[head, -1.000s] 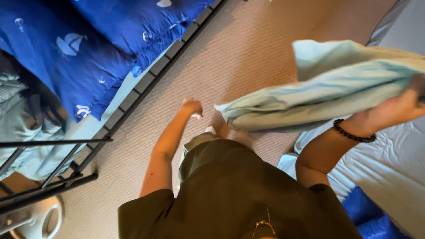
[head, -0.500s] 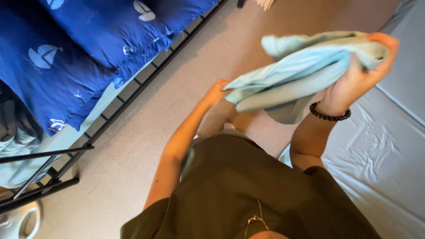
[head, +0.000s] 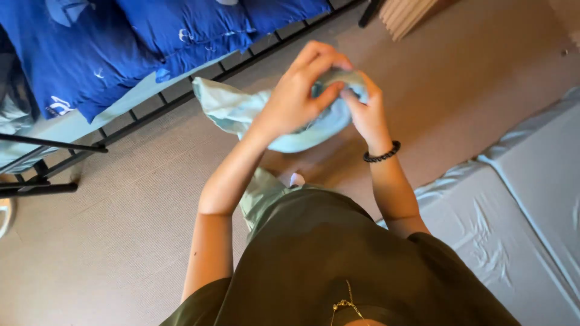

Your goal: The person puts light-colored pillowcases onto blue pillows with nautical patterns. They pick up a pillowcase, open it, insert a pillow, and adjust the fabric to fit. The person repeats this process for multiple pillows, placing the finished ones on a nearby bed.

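Observation:
Both my hands hold a pale green cloth (head: 241, 108) in front of my chest. My left hand (head: 299, 90) grips the bunched top of it from the left. My right hand (head: 362, 108), with a black bead bracelet on the wrist, pinches the same bunch from the right. One loose corner of the cloth sticks out to the left, above the floor. The rest hangs below my hands.
A black metal bed frame (head: 181, 96) with blue patterned bedding (head: 109, 54) runs along the upper left. A grey-sheeted mattress (head: 519, 205) lies at the right. Beige carpet floor (head: 121, 217) is between them. A wooden leg (head: 411, 15) stands at the top.
My left hand has come up from below and taken hold of the cloth. My right hand has brought the cloth in from the right to the centre, now bunched.

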